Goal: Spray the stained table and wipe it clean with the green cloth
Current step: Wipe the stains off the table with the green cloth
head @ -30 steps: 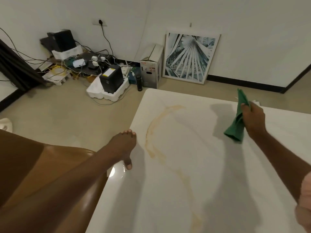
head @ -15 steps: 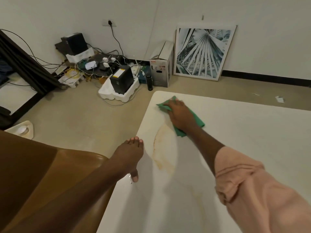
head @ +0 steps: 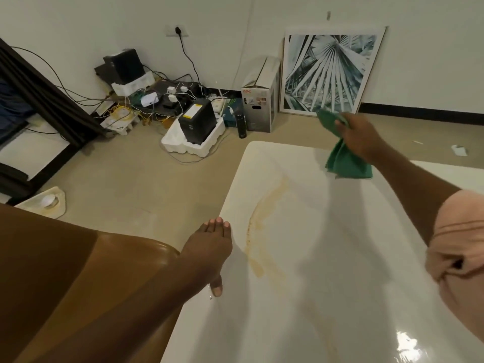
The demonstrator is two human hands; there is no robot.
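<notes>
The right hand (head: 360, 137) covers the middle of the green cloth (head: 343, 162), its fingers hidden behind the folds. The bench (head: 327, 258) runs off the bottom and right edges. Small print on the cardboard box (head: 258, 108) is unreadable.

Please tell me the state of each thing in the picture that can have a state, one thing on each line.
table: stained, a yellowish streak along its left side
green cloth: bunched, hanging from the right hand, its lower end at the tabletop
right hand: gripping the cloth
left hand: flat, fingers straight, resting on the table's left edge
framed picture: leaning against the wall
cardboard box: upright on the floor
</notes>
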